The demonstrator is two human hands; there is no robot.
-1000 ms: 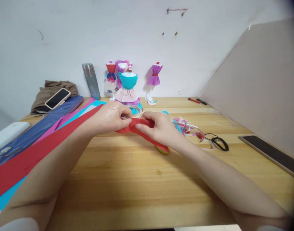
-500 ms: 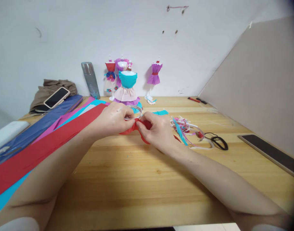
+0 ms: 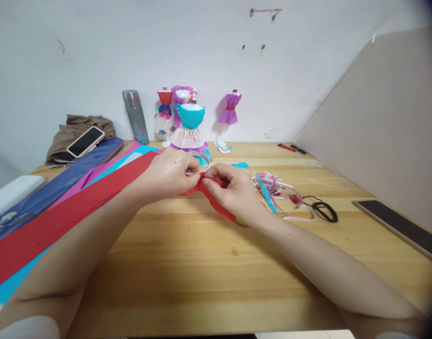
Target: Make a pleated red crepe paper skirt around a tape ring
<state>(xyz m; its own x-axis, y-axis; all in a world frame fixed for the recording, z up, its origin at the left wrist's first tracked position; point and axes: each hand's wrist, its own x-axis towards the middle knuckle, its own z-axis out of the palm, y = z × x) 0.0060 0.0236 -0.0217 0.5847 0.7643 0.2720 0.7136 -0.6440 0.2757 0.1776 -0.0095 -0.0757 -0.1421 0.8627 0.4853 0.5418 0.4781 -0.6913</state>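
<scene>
Pinching red paper strip (image 3: 216, 200) mid-table: left hand (image 3: 169, 174), right hand (image 3: 233, 190) both gripping | vs 0.5 s ago: strip's tail again trails below right wrist | strip's middle hidden by fingers; tape ring (image 3: 201, 162) partly covered.

Paper sheets (image 3: 60, 207) lie at the table's (image 3: 201, 273) left, scraps (image 3: 275, 190) at the right, dress figures (image 3: 189, 122) behind against the wall (image 3: 95, 56).

No legible text or labels anywhere (phone screens dark)
</scene>
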